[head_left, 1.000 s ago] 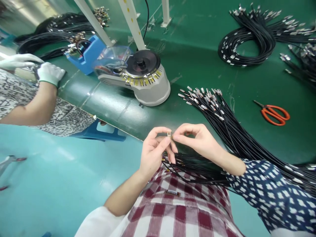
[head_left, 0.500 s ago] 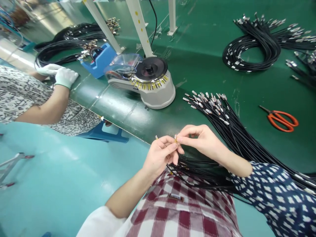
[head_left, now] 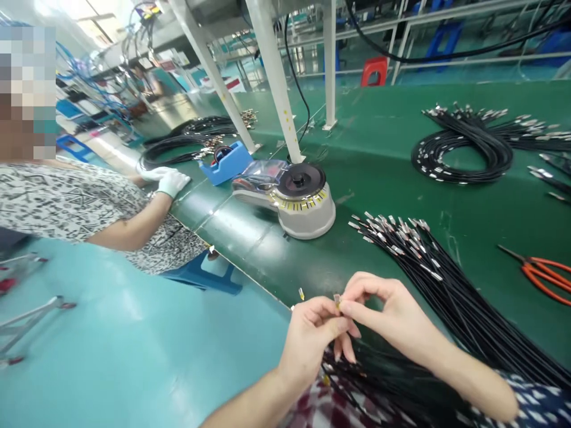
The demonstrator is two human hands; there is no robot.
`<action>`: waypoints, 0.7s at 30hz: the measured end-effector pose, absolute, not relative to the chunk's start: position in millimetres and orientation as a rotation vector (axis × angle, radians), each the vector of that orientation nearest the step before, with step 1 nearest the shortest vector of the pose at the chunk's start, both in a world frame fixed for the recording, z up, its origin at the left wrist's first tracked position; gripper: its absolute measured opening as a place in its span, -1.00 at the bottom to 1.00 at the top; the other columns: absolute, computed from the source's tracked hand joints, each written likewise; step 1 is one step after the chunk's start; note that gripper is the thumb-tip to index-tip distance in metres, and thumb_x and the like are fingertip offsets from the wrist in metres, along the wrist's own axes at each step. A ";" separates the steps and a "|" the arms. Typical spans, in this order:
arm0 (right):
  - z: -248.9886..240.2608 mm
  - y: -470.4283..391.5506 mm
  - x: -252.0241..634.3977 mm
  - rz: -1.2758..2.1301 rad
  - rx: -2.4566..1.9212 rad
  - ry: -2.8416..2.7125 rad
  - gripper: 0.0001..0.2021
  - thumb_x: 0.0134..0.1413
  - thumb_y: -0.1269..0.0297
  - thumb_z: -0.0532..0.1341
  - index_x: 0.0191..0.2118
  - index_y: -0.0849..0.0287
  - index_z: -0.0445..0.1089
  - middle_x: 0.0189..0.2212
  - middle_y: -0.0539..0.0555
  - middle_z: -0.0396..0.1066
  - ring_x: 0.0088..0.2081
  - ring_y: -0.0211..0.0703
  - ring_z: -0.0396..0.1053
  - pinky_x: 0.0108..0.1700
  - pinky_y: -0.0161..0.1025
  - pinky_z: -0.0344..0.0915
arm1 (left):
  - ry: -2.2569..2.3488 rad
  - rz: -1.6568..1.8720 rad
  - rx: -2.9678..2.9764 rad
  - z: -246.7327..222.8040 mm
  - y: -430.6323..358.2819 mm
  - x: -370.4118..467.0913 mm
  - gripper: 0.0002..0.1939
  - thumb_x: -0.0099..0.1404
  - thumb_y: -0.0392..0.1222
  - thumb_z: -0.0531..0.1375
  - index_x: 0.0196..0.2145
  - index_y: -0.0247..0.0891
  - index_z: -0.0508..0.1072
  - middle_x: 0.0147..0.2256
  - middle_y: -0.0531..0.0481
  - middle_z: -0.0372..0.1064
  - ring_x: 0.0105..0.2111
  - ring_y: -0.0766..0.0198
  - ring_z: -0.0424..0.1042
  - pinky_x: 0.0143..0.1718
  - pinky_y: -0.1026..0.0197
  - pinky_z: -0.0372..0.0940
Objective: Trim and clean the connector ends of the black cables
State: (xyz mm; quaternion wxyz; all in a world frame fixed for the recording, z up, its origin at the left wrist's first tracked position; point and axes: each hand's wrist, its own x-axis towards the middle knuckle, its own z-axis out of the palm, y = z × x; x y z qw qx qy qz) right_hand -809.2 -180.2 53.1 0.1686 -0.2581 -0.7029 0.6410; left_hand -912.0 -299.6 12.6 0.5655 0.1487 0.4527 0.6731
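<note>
My left hand is closed on a thin black cable near its end, at the table's front edge. A small metal connector with yellow tape stands up between the two hands, and the thumb and forefinger of my right hand pinch it. Another connector tip shows just beyond my left hand's knuckles. Below my hands lie more black cables, partly over my lap. A large bundle of black cables with silver ends rests right of my right hand.
A round tape dispenser and a blue tape holder stand ahead-left. Orange-handled scissors lie at the right, coiled cables at the back right. A person in white gloves works at the left, beside white posts.
The view has tilted up, so the table's things and my hands appear lower and the room behind shows. My hands keep their pinch on the cable end.
</note>
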 end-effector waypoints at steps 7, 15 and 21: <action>49.5 -154.7 -820.8 2.321 -0.591 -1.895 -0.76 -0.12 0.13 0.44 -0.39 0.20 0.56 -0.45 0.00 0.43 -0.47 -0.30 0.33 -0.38 -0.31 0.26 | 0.950 1.534 0.422 19.8 -301.6 -916.6 -0.78 0.22 -0.14 0.34 -0.40 -0.40 0.56 -0.47 -0.11 0.56 -0.65 0.28 0.51 -0.67 0.42 0.33; 64.1 -143.2 -835.5 2.010 -0.242 -2.274 -0.89 0.08 0.30 0.30 -0.40 0.21 0.52 -0.38 0.03 0.47 -0.33 -0.23 0.41 -0.22 -0.28 0.34 | 0.737 1.562 0.374 5.1 -299.6 -927.2 -0.82 0.26 -0.15 0.31 -0.35 -0.35 0.54 -0.50 -0.04 0.54 -0.69 0.34 0.47 -0.70 0.45 0.28; 53.0 -141.3 -821.2 1.277 -0.549 -2.437 -0.83 0.24 0.33 0.16 -0.34 0.15 0.47 -0.33 0.06 0.46 -0.30 -0.17 0.40 -0.25 -0.25 0.31 | 0.786 1.516 0.359 6.0 -297.2 -932.1 -0.78 0.21 -0.12 0.35 -0.36 -0.36 0.51 -0.49 -0.05 0.53 -0.68 0.33 0.47 -0.67 0.41 0.28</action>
